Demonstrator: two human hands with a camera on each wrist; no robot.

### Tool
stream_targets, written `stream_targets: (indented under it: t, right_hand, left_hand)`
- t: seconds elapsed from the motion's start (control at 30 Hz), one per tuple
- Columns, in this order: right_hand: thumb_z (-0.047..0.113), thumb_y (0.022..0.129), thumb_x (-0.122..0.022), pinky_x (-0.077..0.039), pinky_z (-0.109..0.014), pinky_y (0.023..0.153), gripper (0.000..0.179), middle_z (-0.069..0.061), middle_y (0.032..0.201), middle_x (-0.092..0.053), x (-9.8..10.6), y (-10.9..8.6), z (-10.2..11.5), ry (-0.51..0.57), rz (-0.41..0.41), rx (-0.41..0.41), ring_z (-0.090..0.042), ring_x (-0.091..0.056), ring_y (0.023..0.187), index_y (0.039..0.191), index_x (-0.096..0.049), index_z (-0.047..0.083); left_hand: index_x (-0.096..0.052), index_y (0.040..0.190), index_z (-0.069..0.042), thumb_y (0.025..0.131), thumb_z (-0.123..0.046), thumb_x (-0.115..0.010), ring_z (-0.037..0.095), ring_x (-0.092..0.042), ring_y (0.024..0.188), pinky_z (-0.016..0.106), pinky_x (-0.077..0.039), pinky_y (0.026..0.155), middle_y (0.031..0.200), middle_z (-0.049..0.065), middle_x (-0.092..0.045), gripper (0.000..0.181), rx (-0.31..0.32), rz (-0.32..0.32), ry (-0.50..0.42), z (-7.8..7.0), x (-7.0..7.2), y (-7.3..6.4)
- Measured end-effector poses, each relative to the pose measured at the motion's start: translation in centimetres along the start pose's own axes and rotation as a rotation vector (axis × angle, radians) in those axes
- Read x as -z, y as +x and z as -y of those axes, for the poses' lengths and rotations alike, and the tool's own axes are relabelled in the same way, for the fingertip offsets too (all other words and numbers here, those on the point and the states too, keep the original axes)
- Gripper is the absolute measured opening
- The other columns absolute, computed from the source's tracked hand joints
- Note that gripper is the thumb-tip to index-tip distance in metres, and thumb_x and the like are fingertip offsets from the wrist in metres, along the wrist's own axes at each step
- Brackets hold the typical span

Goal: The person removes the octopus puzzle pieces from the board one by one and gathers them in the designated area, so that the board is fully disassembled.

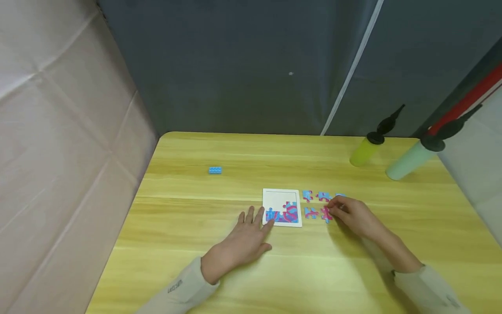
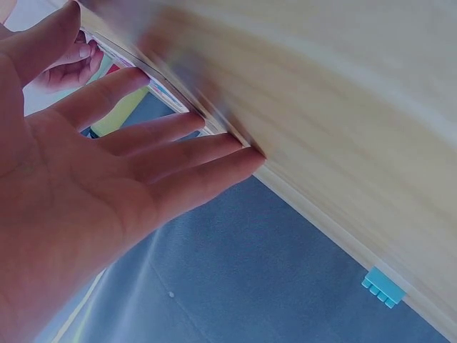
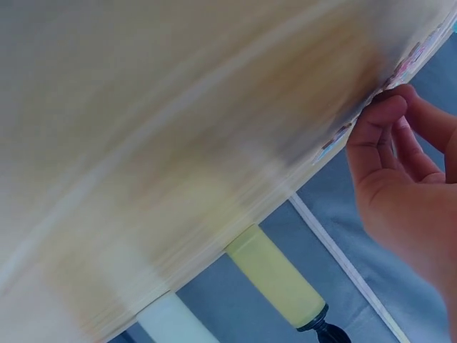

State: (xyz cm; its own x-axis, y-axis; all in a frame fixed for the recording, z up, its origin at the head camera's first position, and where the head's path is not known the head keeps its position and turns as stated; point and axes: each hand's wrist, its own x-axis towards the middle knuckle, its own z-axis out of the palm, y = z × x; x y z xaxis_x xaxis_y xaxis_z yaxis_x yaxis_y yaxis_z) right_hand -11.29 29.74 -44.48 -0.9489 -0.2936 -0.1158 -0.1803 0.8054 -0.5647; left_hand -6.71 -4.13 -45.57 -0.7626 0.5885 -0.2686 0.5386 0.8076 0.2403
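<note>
The puzzle board (image 1: pixel 276 199) is white, its fitted pieces (image 1: pixel 290 213) swirled blue, purple and pink; the loose pieces (image 1: pixel 311 213) are blue and pink. The desk (image 1: pixel 196 187) shows yellow, streaked wood grain, the toy brick (image 1: pixel 215 170) plain blue.

Left sleeve (image 1: pixel 182 292): long, pale greyish beige, reaching down to the wrist
Left cuff (image 1: pixel 208 277): same pale cloth, sitting a little wider than the wrist
Lettering (image 1: pixel 175 286): a short dark row across the left sleeve, just behind the cuff, too small for me to read from here
Right sleeve (image 1: pixel 431 288): same pale cloth, a match for the other
Right cuff (image 1: pixel 409 277): light, with a small dark spot at its edge
Sleeve mark (image 1: pixel 452 300): faint and dark, too blurred to make out
Left hand (image 1: pixel 245 242): bare, slender fingers, fine creases across the palm
Right hand (image 1: pixel 354 216): bare, slim at the wrist
</note>
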Motion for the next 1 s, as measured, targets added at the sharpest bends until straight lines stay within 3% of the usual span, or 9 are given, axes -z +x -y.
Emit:
stream_targets:
  t: [0.23,0.37,0.6,0.77,1.0]
  right_hand:
    - [0.012,0.103,-0.063,-0.046,-0.022,0.061,0.011,0.0,0.086,-0.07,-0.4,1.5,2.1,0.026,0.024,0.022,-0.009,-0.053,0.069,0.11,-0.07,0.008]
    - [0.01,0.103,-0.062,-0.046,-0.023,0.058,0.015,-0.002,0.079,-0.068,-1.0,2.8,3.7,0.062,0.055,0.076,-0.008,-0.054,0.066,0.114,-0.069,0.004]
    - [0.006,0.099,-0.066,-0.044,-0.022,0.058,0.017,0.0,0.088,-0.069,-0.6,3.1,4.7,-0.027,0.061,0.145,-0.006,-0.05,0.064,0.115,-0.072,0.005]
    - [0.005,0.098,-0.066,-0.041,-0.022,0.057,0.02,0.003,0.084,-0.064,-0.3,3.3,4.9,-0.056,0.097,0.177,-0.004,-0.046,0.062,0.118,-0.071,0.003]
    - [0.008,0.096,-0.069,-0.043,-0.023,0.063,0.022,0.003,0.086,-0.064,-2.2,4.4,6.0,-0.107,0.119,0.2,-0.009,-0.048,0.068,0.117,-0.072,0.0]
  left_hand:
    - [-0.036,0.162,-0.018,0.104,-0.049,-0.056,0.051,-0.024,0.154,0.062,-0.028,0.124,0.169,0.024,-0.024,0.069,0.026,-0.014,-0.018,0.4,0.1,-0.6]
    - [-0.037,0.161,-0.019,0.103,-0.049,-0.057,0.051,-0.024,0.154,0.062,-0.028,0.124,0.169,0.023,-0.025,0.069,0.053,-0.019,-0.018,0.6,0.0,-1.1]
    - [-0.036,0.162,-0.02,0.104,-0.051,-0.055,0.051,-0.025,0.154,0.062,-0.029,0.123,0.169,0.023,-0.025,0.069,0.019,-0.04,-0.01,-0.7,-0.5,0.2]
    - [-0.035,0.162,-0.021,0.104,-0.052,-0.053,0.05,-0.025,0.155,0.061,-0.03,0.123,0.169,0.022,-0.024,0.069,0.001,-0.041,-0.002,-1.8,-0.6,1.3]
    - [-0.034,0.163,-0.022,0.104,-0.052,-0.054,0.048,-0.024,0.156,0.06,-0.029,0.124,0.17,0.021,-0.024,0.069,0.025,0.003,0.021,-1.2,-0.5,0.8]
